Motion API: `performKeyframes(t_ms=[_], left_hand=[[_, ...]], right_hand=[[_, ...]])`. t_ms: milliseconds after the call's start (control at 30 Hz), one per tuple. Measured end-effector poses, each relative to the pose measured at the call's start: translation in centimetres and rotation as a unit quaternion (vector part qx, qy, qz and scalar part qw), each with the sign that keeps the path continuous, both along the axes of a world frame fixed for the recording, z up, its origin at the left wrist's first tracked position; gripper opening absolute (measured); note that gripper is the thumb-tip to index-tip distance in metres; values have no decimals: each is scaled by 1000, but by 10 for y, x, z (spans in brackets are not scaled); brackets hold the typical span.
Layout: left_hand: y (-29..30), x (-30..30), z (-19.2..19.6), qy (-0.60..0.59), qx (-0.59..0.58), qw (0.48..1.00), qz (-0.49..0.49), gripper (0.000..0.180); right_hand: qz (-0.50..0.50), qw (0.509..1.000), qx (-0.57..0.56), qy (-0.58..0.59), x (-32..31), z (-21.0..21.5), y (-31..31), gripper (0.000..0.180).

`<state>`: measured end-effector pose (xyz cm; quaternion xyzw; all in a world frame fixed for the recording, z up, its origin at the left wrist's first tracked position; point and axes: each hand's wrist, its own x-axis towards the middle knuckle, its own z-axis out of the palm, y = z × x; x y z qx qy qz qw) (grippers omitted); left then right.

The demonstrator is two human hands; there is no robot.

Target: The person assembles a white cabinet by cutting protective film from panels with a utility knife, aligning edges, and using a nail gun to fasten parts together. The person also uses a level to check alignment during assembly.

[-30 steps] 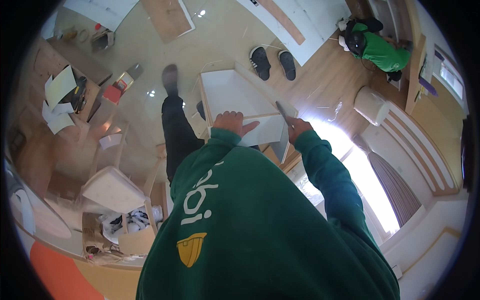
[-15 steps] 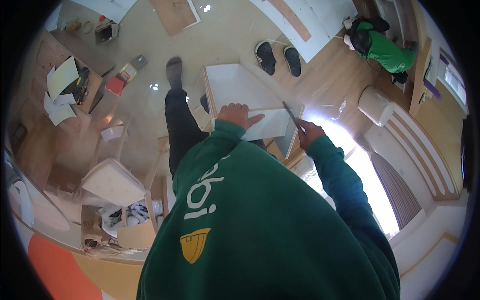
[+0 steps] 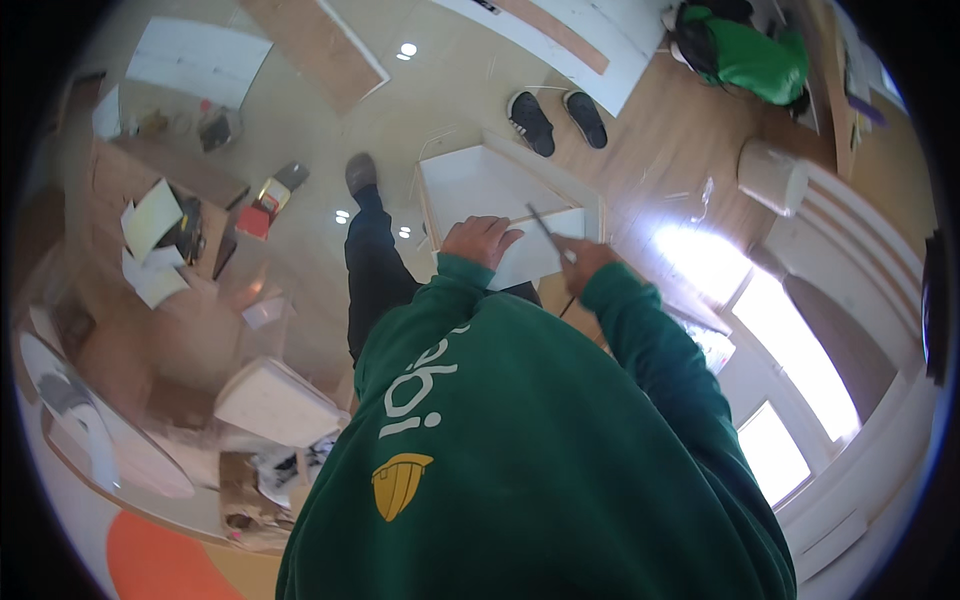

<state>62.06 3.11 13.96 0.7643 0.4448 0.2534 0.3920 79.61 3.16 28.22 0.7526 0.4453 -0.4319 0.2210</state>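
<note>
Floor (image 3: 450, 90) | shoes (image 3: 531, 125) beyond white box (image 3: 468, 176) | left hand (image 3: 477, 241) on it, grip unclear | right hand (image 3: 587, 263) gripping tool (image 3: 546, 229)

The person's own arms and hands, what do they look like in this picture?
Long, dark green sleeves reach down to both wrists. The left hand and right hand are ungloved, and no cable or marking shows on either sleeve.

The left hand (image 3: 478, 244) rests on an open white box (image 3: 470, 180) while the right hand (image 3: 585, 262) holds a slim tool (image 3: 547, 230) pointing toward eleven o'clock, with dark shoes (image 3: 532, 125) at the box's one o'clock and a green-clad person (image 3: 760, 62) at two.
</note>
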Motion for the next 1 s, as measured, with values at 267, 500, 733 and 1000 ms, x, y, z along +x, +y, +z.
performKeyframes(t_ms=[267,500,733,1000], left_hand=[[3,-9,-14,27,-71,994,-78,29],[24,34,3,229,-174,935,-209,39],[19,107,3,264,-138,930,-214,52],[47,101,-22,207,-65,949,-227,58]], right_hand=[[-425,851,302,-64,-52,103,-130,36],[-499,773,248,-302,-158,-5,-392,31],[-693,705,43,-143,-321,-80,-498,30],[-733,670,103,-48,-324,-127,-560,34]])
